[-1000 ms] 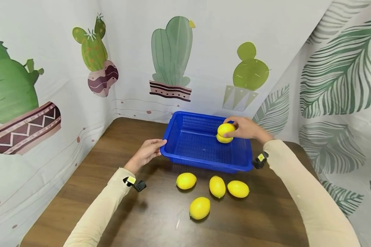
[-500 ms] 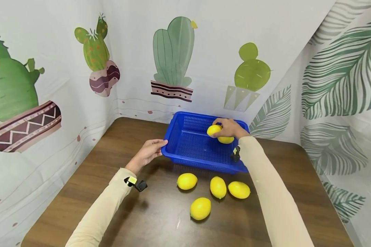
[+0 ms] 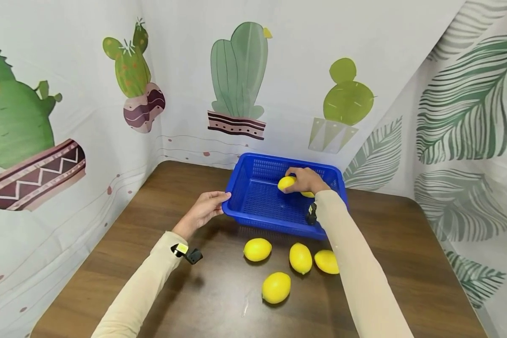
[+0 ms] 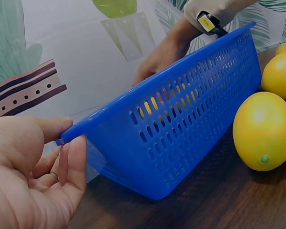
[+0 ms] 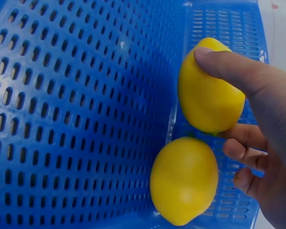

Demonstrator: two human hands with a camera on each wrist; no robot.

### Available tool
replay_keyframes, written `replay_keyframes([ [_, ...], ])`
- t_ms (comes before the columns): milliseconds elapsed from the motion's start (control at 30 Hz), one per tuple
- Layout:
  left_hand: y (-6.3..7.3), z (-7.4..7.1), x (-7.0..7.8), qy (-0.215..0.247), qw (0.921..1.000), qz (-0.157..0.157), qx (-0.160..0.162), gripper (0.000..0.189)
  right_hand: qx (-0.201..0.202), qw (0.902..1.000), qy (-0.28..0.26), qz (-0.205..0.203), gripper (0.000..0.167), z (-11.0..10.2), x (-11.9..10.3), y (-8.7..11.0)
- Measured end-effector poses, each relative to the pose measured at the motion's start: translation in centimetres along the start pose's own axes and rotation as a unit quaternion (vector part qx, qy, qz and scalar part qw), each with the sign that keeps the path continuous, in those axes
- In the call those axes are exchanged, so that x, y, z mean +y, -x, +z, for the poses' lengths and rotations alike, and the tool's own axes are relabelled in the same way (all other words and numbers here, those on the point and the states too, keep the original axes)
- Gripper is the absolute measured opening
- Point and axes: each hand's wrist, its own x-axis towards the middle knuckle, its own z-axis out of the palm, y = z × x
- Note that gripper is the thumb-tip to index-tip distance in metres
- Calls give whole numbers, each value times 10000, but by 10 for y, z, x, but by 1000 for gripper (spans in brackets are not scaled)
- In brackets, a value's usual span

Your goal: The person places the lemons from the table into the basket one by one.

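Observation:
My left hand [image 3: 204, 209] pinches the left rim of a blue plastic basket [image 3: 274, 227] between thumb and fingers; the left wrist view shows the thumb over the rim and fingertips beneath it. Inside the basket, my right hand [image 3: 306, 180] grips a yellow lemon [image 5: 205, 90], thumb on one side. A second lemon [image 5: 185, 181] lies in the basket right beside the held one, partly covered by the hand in the head view. In front of the basket, on the brown table, are a left lemon [image 3: 257, 249], a middle lemon [image 3: 300, 258] and a nearer lemon [image 3: 276, 288].
Another lemon [image 3: 327, 261] on the table is partly hidden by the right sleeve [image 3: 355, 249]. The wooden table [image 3: 203, 300] runs back to a white cloth backdrop [image 3: 295, 70] printed with cacti and leaves, close behind the basket.
My right hand has carried its lemon left and lowered it from over the other lemon to beside it in the basket. The left hand has stayed on the rim.

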Motion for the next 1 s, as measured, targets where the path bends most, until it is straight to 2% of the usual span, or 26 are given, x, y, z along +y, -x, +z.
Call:
replay_keyframes([
  [233,-2,2,-2,-4,10000,15,-24,38,16,9996,243,147,68,2,0,1],
  [433,-3,3,-2,-2,10000,30,-5,29,231,9994,241,-11,59,-20,-7,16],
  [667,-2,-1,-1,23,10000,0,12,26,580,9970,-332,-388,51,-50,-20,51],
  [767,-1,-2,0,71,10000,20,-23,26,902,9936,-527,-424,45,-56,-26,72],
  [1000,-3,0,-4,246,9996,65,-95,26,1588,9817,-941,-460,33,-50,-35,128],
])
